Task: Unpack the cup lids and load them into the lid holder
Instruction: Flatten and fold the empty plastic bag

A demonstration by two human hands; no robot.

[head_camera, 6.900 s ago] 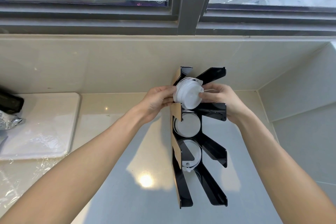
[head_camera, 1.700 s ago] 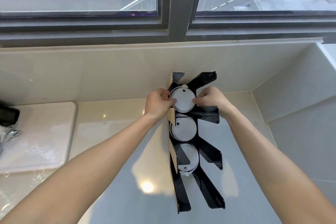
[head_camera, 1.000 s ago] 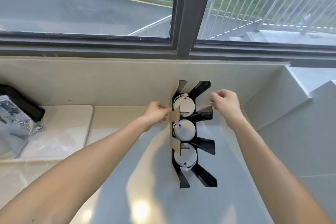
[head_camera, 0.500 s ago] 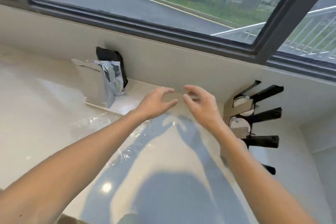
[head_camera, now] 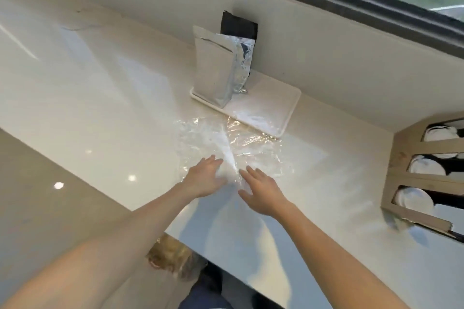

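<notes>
The lid holder (head_camera: 399,158), wooden-sided with black slots, stands at the right edge of the counter with white cup lids (head_camera: 425,167) in three of its slots. A crumpled sheet of clear plastic wrap (head_camera: 233,143) lies flat on the counter in the middle. My left hand (head_camera: 204,177) and my right hand (head_camera: 258,189) hover side by side at the wrap's near edge, fingers spread, palms down, holding nothing. Whether the fingertips touch the wrap I cannot tell.
A white tray (head_camera: 278,105) sits against the back wall with a silver foil pouch (head_camera: 218,70) and a black pouch (head_camera: 238,25) standing on it. The counter's front edge (head_camera: 155,218) runs diagonally below my arms. A window frame (head_camera: 351,0) runs above.
Both hands left the lid holder and swung left across the counter, then down to the plastic wrap. My view turned left, so the holder now sits at the right edge.
</notes>
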